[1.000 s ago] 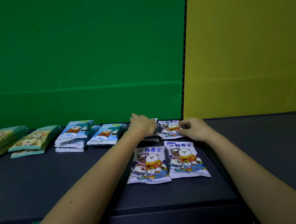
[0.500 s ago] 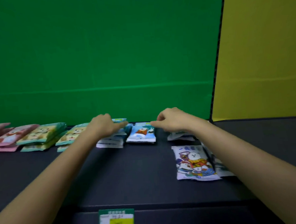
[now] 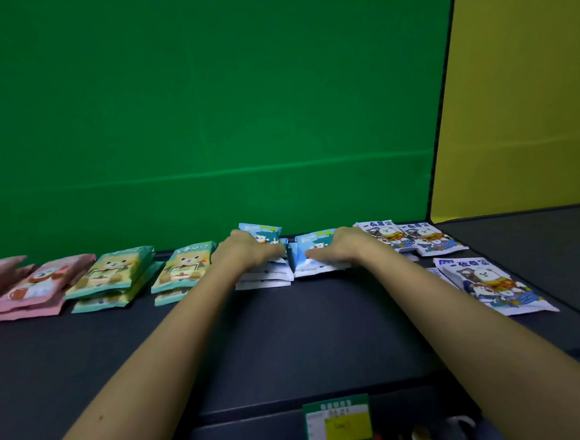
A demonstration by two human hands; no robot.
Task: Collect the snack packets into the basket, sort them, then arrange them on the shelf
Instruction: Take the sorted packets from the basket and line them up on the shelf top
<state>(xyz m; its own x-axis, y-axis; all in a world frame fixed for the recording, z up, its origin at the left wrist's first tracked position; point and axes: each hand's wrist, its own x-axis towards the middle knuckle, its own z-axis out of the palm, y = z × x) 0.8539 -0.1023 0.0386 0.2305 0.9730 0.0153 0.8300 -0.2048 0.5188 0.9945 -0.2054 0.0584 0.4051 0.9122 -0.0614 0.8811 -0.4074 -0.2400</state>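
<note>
Two low stacks of blue snack packets lie side by side at the back of the dark shelf (image 3: pixel 290 340). My left hand (image 3: pixel 249 253) curls over the left blue stack (image 3: pixel 265 276), and its top packet (image 3: pixel 260 234) tilts up behind my fingers. My right hand (image 3: pixel 339 250) rests flat on the right blue stack (image 3: pixel 317 243), fingers pointing left. To the left sit two green packet stacks (image 3: pixel 113 270) (image 3: pixel 182 265) and pink packets (image 3: pixel 35 285). On the right lie white bear packets (image 3: pixel 430 239) (image 3: pixel 488 285).
A green back panel (image 3: pixel 206 122) stands right behind the packets, and a yellow panel (image 3: pixel 530 100) adjoins it on the right. A green and yellow price label (image 3: pixel 337 422) hangs on the shelf's front edge. Items on a lower level show dimly below.
Both hands have moved left from the white bear packets onto the blue packets, and my view has followed them. The top left blue packet now tilts up.
</note>
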